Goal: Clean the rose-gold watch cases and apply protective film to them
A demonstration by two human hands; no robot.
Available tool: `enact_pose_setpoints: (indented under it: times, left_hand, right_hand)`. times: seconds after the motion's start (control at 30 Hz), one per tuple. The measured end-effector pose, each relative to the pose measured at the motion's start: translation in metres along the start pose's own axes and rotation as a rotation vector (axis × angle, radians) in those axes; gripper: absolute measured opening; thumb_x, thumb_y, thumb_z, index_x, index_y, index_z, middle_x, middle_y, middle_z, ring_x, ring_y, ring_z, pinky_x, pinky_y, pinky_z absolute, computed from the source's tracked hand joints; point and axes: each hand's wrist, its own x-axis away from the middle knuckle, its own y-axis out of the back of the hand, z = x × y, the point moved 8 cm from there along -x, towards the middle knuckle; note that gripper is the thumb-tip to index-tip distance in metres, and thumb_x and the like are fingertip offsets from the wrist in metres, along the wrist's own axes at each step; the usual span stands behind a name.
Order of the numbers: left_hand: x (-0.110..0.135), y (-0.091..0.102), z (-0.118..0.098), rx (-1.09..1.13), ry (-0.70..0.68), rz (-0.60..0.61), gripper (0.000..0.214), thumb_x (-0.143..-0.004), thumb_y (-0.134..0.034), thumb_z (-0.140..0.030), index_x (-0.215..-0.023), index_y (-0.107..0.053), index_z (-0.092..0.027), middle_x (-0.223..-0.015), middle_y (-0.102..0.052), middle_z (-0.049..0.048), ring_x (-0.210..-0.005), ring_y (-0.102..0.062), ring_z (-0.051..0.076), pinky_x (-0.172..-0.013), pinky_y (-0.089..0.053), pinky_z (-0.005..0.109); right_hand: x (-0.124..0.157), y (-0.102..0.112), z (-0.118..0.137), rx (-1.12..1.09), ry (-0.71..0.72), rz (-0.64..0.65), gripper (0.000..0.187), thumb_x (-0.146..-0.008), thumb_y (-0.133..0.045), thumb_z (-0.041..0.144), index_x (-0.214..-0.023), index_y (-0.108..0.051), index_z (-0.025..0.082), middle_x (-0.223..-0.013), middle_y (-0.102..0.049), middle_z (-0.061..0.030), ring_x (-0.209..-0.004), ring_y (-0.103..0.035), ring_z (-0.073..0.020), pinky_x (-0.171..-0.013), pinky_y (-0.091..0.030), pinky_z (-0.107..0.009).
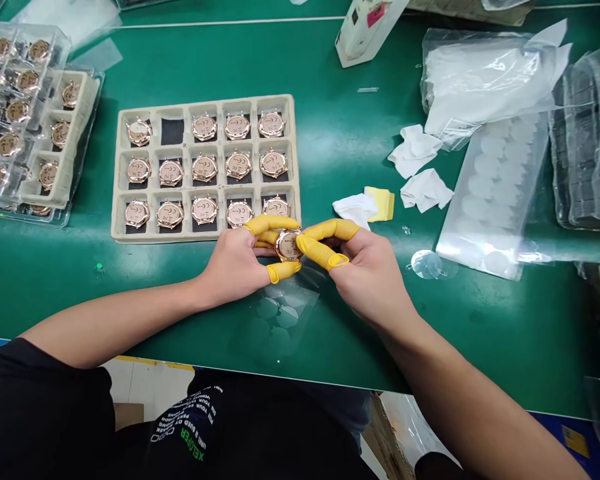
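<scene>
My left hand [237, 263], with yellow finger cots, grips a rose-gold watch case [287, 245] by its edges, its marked back facing up. My right hand [360, 267], also in yellow finger cots, is closed at the case's right side. Its fingertips lie on the edge of the back; whether a thin film is between them is hidden. Just behind is a cream tray [205, 237] of similar watch cases [205, 168], backs up on dark pads. One back-row compartment [172, 131] shows only its pad. A clear sheet with round film pieces [280, 317] lies below my hands.
Stacked trays of watch cases [17, 110] stand at left. On the right lie crumpled white cloths [425, 190], a yellow pad [380, 203], a strip of round films [495, 187], a loose clear disc [427, 265] and a bag of white wipes [485, 73]. A white box [367, 30] stands behind.
</scene>
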Motion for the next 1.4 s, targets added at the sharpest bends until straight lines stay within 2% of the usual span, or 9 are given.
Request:
enact_pose_setpoints:
  times: [0.23,0.67,0.8,0.9,0.97,1.07,1.2,1.3,1.4]
  left_hand:
    - [0.001,-0.001,-0.001,-0.010,0.015,-0.015,0.052,-0.076,-0.088,-0.022,-0.125,-0.072,-0.019,-0.108,-0.081,0.0042,-0.096,-0.080,0.016,-0.095,-0.069,0.029]
    - [0.001,-0.001,0.000,0.004,0.029,-0.014,0.054,-0.076,-0.088,-0.021,-0.126,-0.071,-0.019,-0.111,-0.082,0.0051,-0.101,-0.081,0.017,-0.096,-0.069,0.030]
    - [0.001,0.000,0.002,0.019,0.047,-0.027,0.056,-0.074,-0.091,-0.025,-0.126,-0.071,-0.019,-0.116,-0.082,0.0071,-0.104,-0.081,0.019,-0.095,-0.069,0.030]
    - [0.001,0.000,0.002,0.002,0.062,-0.024,0.058,-0.073,-0.092,-0.027,-0.127,-0.071,-0.019,-0.112,-0.083,0.0074,-0.102,-0.081,0.019,-0.094,-0.070,0.032]
    - [0.001,0.000,0.002,-0.006,0.068,-0.021,0.059,-0.073,-0.092,-0.027,-0.127,-0.071,-0.019,-0.111,-0.083,0.0076,-0.101,-0.081,0.020,-0.094,-0.070,0.033]
    - [0.000,0.001,0.003,-0.009,0.061,-0.022,0.058,-0.073,-0.092,-0.027,-0.127,-0.072,-0.019,-0.114,-0.082,0.0079,-0.103,-0.081,0.020,-0.094,-0.070,0.033]
    - [0.000,0.002,0.003,-0.014,0.052,-0.025,0.058,-0.073,-0.093,-0.027,-0.127,-0.072,-0.020,-0.110,-0.082,0.0064,-0.099,-0.081,0.018,-0.094,-0.070,0.031]
    - [0.001,0.003,0.003,-0.017,0.048,-0.027,0.056,-0.074,-0.092,-0.025,-0.126,-0.073,-0.019,-0.107,-0.082,0.0051,-0.093,-0.081,0.015,-0.093,-0.070,0.029]
    - [0.001,0.003,0.003,-0.017,0.046,-0.027,0.055,-0.074,-0.091,-0.024,-0.126,-0.073,-0.019,-0.106,-0.081,0.0047,-0.092,-0.080,0.015,-0.093,-0.070,0.029]
  right_hand:
    - [0.001,-0.002,-0.002,-0.018,-0.020,-0.016,0.045,-0.078,-0.084,0.067,-0.084,-0.074,0.024,-0.095,-0.074,-0.0057,-0.089,-0.067,-0.0221,-0.087,-0.055,-0.041]
    - [0.004,-0.005,-0.002,0.057,0.022,-0.036,0.037,-0.086,-0.079,0.060,-0.089,-0.071,0.024,-0.093,-0.072,-0.0050,-0.088,-0.065,-0.0210,-0.084,-0.055,-0.040]
    - [-0.001,0.034,0.009,0.090,0.186,-0.279,0.025,-0.093,-0.072,0.047,-0.107,-0.068,0.026,-0.104,-0.073,-0.0066,-0.096,-0.067,-0.0241,-0.086,-0.054,-0.042]
    - [-0.010,0.064,0.011,0.478,0.257,-0.392,0.033,-0.083,-0.080,0.039,-0.112,-0.073,0.025,-0.109,-0.070,-0.0112,-0.102,-0.064,-0.0314,-0.091,-0.051,-0.050]
    - [-0.021,0.069,0.004,0.695,0.216,-0.322,0.028,-0.077,-0.083,0.033,-0.103,-0.077,0.024,-0.097,-0.068,-0.0104,-0.095,-0.062,-0.0318,-0.090,-0.050,-0.052]
    - [-0.029,0.069,0.002,0.595,0.203,-0.317,0.018,-0.082,-0.079,0.034,-0.096,-0.078,0.023,-0.086,-0.068,-0.0070,-0.079,-0.059,-0.0245,-0.081,-0.052,-0.047]
    - [-0.024,0.081,0.018,0.613,0.310,-0.496,0.047,-0.087,-0.080,0.037,-0.129,-0.074,0.020,-0.122,-0.070,-0.0174,-0.103,-0.062,-0.0307,-0.091,-0.050,-0.049]
    - [-0.030,0.091,0.006,0.859,0.276,-0.380,0.050,-0.079,-0.084,0.027,-0.127,-0.075,0.019,-0.124,-0.067,-0.0199,-0.111,-0.059,-0.0358,-0.096,-0.046,-0.053]
    - [-0.037,0.105,-0.016,0.910,0.169,-0.236,0.031,-0.067,-0.081,0.014,-0.098,-0.077,0.019,-0.092,-0.069,-0.0119,-0.087,-0.059,-0.0275,-0.080,-0.045,-0.045]
